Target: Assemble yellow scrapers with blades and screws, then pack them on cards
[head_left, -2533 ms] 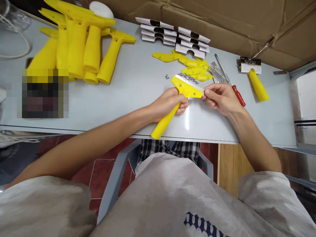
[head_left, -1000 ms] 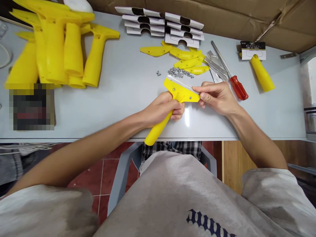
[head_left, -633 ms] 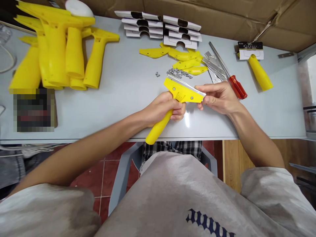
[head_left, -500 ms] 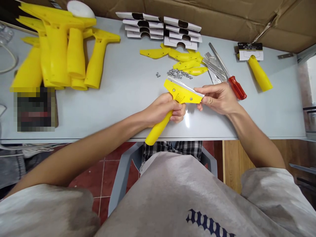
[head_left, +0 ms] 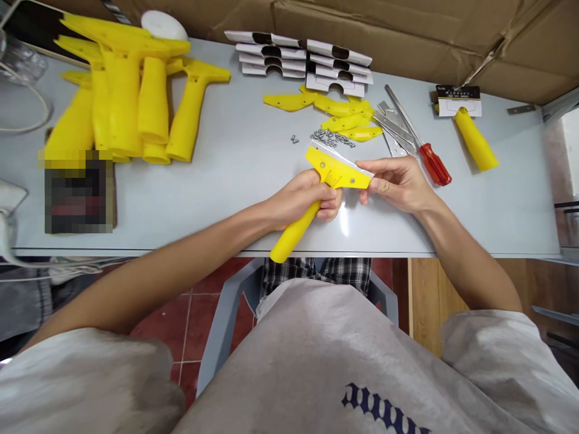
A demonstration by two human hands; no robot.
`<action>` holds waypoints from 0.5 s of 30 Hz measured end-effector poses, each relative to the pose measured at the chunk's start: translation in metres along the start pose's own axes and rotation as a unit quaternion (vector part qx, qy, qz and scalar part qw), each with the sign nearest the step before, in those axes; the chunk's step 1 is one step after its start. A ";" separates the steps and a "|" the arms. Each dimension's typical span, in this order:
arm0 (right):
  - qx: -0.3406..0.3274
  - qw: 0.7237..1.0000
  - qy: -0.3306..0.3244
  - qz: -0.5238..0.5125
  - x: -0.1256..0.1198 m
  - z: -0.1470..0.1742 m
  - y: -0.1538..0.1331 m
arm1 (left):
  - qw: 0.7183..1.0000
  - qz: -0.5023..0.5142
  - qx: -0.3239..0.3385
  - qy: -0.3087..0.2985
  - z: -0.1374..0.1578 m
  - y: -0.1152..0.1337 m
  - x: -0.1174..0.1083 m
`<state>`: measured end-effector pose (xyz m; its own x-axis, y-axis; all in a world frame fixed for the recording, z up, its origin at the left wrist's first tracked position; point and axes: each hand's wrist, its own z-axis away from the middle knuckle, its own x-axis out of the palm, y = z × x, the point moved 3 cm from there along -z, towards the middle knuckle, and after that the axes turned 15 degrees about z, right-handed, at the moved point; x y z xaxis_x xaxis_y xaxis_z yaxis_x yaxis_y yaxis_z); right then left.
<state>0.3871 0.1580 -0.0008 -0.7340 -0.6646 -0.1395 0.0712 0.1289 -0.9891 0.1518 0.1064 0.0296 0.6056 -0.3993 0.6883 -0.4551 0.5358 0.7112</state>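
Observation:
A yellow scraper point(head_left: 296, 232) with a wide head and a metal blade point(head_left: 337, 155) along its far edge is held above the table's front. My left hand point(head_left: 305, 196) is closed around its neck, the handle slanting down to the left. With thumb and fingers, my right hand point(head_left: 395, 184) pinches the right end of the head and blade. One screw point(head_left: 353, 180) shows in the right hole of the head. Just beyond lie several small screws and nuts point(head_left: 332, 137), yellow cover plates point(head_left: 346, 114) and loose metal blades point(head_left: 395, 128).
A red-handled screwdriver point(head_left: 434, 164) lies right of the blades. Several yellow scraper handles point(head_left: 124, 108) stand at the left, near a blurred dark box point(head_left: 79, 196). Folded white cards point(head_left: 274, 57) are stacked at the back. A carded scraper point(head_left: 474, 138) lies at the right.
The view has shifted slightly, so the table things appear a little further right. Both hands keep their hold on the scraper, with hardly any movement.

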 end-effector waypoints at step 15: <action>0.072 0.984 0.141 0.078 0.006 -0.009 -0.019 | 0.977 -0.007 0.110 0.184 -0.010 0.009 -0.022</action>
<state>0.3756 0.1580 0.0179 -0.8633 -0.4118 -0.2917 0.2785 0.0933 -0.9559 0.1409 0.1274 0.0191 0.7881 -0.0885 0.6091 -0.5500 0.3432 0.7614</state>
